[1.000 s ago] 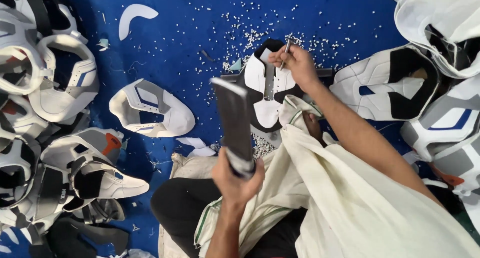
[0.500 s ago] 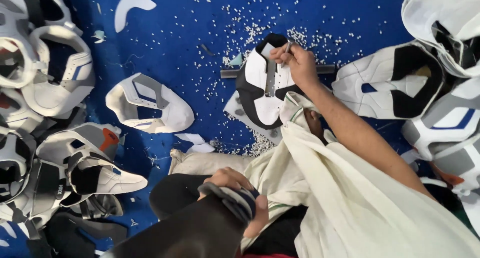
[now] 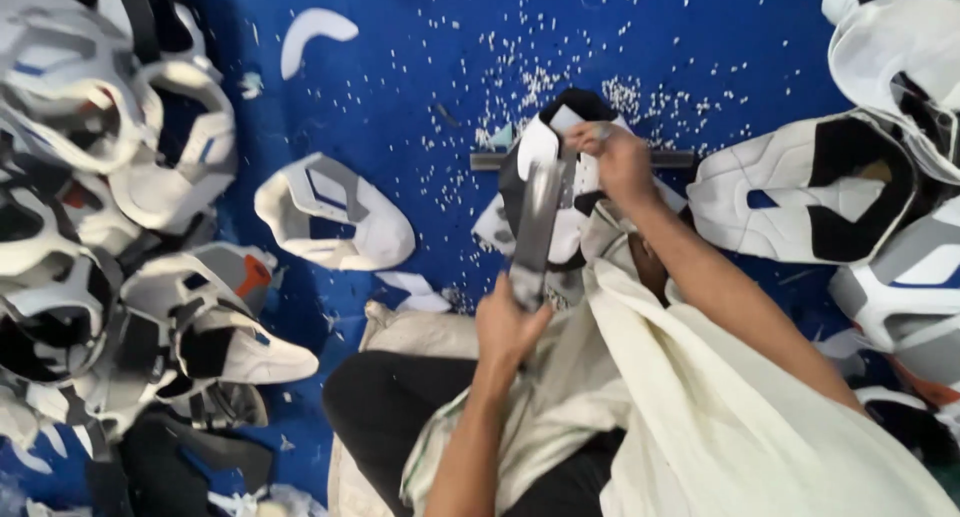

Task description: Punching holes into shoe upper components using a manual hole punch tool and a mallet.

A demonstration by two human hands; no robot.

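At centre frame, the left hand (image 3: 508,327) grips the lower end of a flat grey metal tool (image 3: 538,229), raised toward a black-and-white shoe upper (image 3: 550,182). The right hand (image 3: 622,162), arm extended from the lower right, pinches the upper's top edge against the blue mat (image 3: 420,57).

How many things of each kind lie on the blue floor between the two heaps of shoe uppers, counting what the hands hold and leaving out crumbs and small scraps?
Shoe uppers: 2, a black-and-white one under the right hand and a white-and-grey one lying alone
Flat grey tool in the left hand: 1
Metal bar: 1
White curved piece: 1
Total: 5
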